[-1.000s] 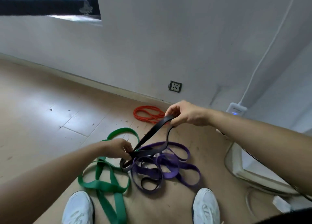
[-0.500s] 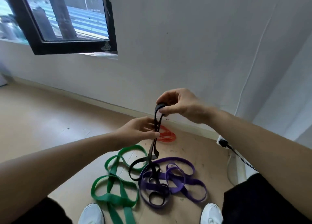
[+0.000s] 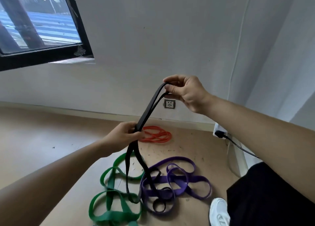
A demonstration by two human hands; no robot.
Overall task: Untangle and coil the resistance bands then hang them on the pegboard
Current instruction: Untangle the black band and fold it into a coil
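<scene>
A black resistance band (image 3: 148, 110) stretches between my two hands. My right hand (image 3: 185, 92) pinches its top loop high up in front of the wall. My left hand (image 3: 125, 134) grips both strands lower down. Below that hand the black band hangs to the floor, its end tangled among the purple band (image 3: 189, 179). A green band (image 3: 110, 200) lies twisted on the floor to the left of the purple one. An orange band (image 3: 156, 134) sits coiled near the wall. No pegboard is in view.
A wall socket (image 3: 169, 104) is behind my right hand. A power strip with a black plug and cable (image 3: 219, 134) lies at the right by the wall. A black-framed window (image 3: 40, 24) is upper left. My white shoe (image 3: 219, 212) is at the bottom right.
Both hands have risen with the black band, the right one further up and right, drawing more of the band off the floor. The view has tilted upward.
</scene>
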